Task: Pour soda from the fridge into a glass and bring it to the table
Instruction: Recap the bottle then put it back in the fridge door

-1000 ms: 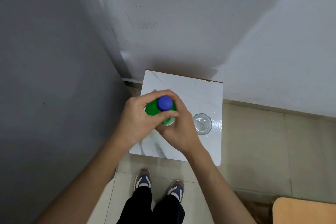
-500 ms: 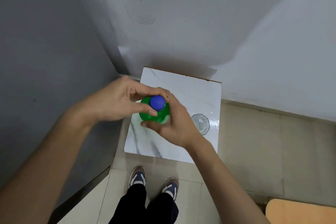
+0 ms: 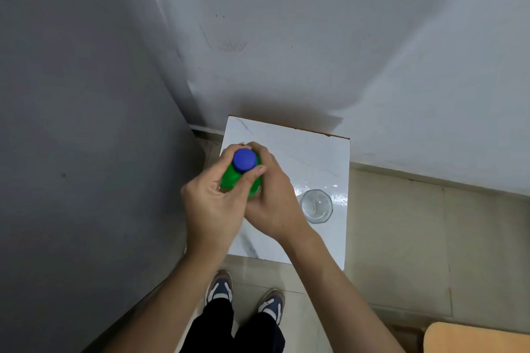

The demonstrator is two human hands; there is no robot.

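From the head camera I look down on a small white marble-topped table in a wall corner. My right hand is wrapped around a green soda bottle held over the table's left half. My left hand curls its thumb and fingers around the blue cap. An empty glass stands near the table's right edge, just beside my right hand.
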